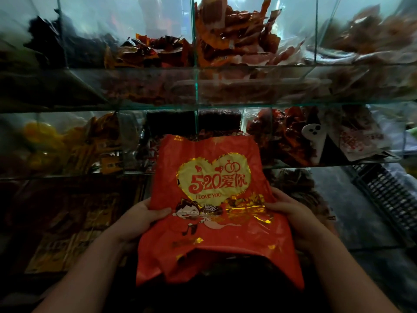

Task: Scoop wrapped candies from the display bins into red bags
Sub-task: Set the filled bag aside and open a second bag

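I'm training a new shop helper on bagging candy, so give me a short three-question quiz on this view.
1. True or false: only the left hand holds the red bag.
2. Which English words are printed on the bag? A) THANK YOU B) I LOVE YOU C) BEST WISHES
3. Fill in: the gold patch on the bag is shaped like a ____.
Key: 1. False; the right hand grips it too. 2. B. 3. heart.
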`<control>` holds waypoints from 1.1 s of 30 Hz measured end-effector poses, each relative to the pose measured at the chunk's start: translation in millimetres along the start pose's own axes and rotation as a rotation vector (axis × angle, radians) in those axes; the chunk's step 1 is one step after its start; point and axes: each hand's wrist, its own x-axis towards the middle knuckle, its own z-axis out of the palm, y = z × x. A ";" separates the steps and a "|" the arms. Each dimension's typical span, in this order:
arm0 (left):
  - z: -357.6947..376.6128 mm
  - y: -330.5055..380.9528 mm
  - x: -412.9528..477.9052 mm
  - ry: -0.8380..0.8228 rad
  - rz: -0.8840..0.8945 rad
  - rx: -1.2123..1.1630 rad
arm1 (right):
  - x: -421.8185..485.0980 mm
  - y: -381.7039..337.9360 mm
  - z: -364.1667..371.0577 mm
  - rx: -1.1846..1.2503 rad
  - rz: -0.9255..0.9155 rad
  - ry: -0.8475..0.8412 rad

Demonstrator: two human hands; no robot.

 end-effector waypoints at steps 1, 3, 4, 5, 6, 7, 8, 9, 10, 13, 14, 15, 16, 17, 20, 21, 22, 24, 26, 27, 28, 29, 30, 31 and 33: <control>-0.3 -1.0 0.1 -0.022 -0.017 0.003 | 1.3 -0.5 -3.7 0.009 0.028 -0.033; -1.1 -0.4 1.1 -0.069 -0.024 0.047 | 2.3 -4.7 -7.1 0.009 0.052 -0.150; -2.2 0.4 2.4 -0.071 -0.020 0.073 | 2.9 -7.3 -8.2 -0.003 0.044 -0.198; -2.9 1.5 3.5 -0.061 -0.015 0.081 | 4.2 -9.1 -9.2 -0.028 0.026 -0.208; -4.4 3.0 4.8 -0.041 -0.009 0.063 | 5.4 -10.3 -9.8 -0.057 0.003 -0.191; -5.1 4.2 4.9 -0.032 0.010 0.038 | 6.5 -10.4 -9.5 -0.080 -0.022 -0.159; -5.4 6.4 4.5 -0.035 0.043 0.025 | 6.4 -10.1 -8.2 -0.087 -0.037 -0.126; -4.7 8.3 4.1 -0.052 0.086 0.022 | 6.2 -8.9 -7.2 -0.081 -0.043 -0.096; -2.6 10.3 1.9 -0.073 0.132 0.025 | 6.3 -7.0 -7.1 -0.065 -0.043 -0.062; 1.4 15.5 0.5 -0.101 0.178 0.018 | 4.6 -2.4 -4.0 0.053 0.012 -0.023; 1.3 16.5 0.9 -0.086 0.175 0.013 | 3.7 -1.9 -2.7 0.111 0.040 -0.025; 0.3 16.5 0.9 -0.052 0.190 0.026 | 3.1 -2.3 -1.8 0.145 0.061 -0.011; -2.6 15.2 2.1 -0.043 0.182 0.022 | 1.6 -5.1 -0.1 0.146 0.075 0.021; -3.5 15.2 2.2 -0.074 0.135 0.001 | 0.9 -8.5 0.1 0.099 0.078 0.051; -4.8 23.8 0.4 -0.223 0.048 0.318 | -3.2 -19.6 -0.7 -0.356 -0.034 0.039; -3.6 29.6 0.0 -0.277 0.062 0.566 | -4.5 -23.5 -0.8 -0.468 -0.099 0.008; 1.0 36.1 -1.2 -0.319 0.074 0.789 | -6.1 -28.8 0.6 -0.536 -0.154 -0.020; 15.8 47.6 -2.5 -0.414 0.029 1.007 | -8.9 -41.3 6.3 -0.616 -0.236 -0.071; 40.5 54.0 -6.3 -0.524 -0.071 0.998 | -8.6 -52.4 17.8 -0.670 -0.297 -0.105; 54.1 55.5 -9.2 -0.564 -0.079 0.986 | -7.0 -56.6 24.6 -0.705 -0.328 -0.111; 65.7 54.5 -9.4 -0.588 -0.053 1.000 | -4.9 -59.8 32.3 -0.742 -0.365 -0.104; 74.9 52.0 -8.3 -0.598 -0.012 1.004 | -3.0 -62.6 39.0 -0.773 -0.402 -0.088; 81.4 48.3 -6.4 -0.588 0.034 0.983 | -2.0 -65.6 43.6 -0.805 -0.425 -0.064; 84.0 44.4 -4.2 -0.560 0.063 0.932 | -1.9 -69.4 45.2 -0.849 -0.433 -0.039; 82.2 34.4 0.6 -0.463 0.095 0.788 | -6.7 -76.9 44.9 -0.962 -0.358 -0.018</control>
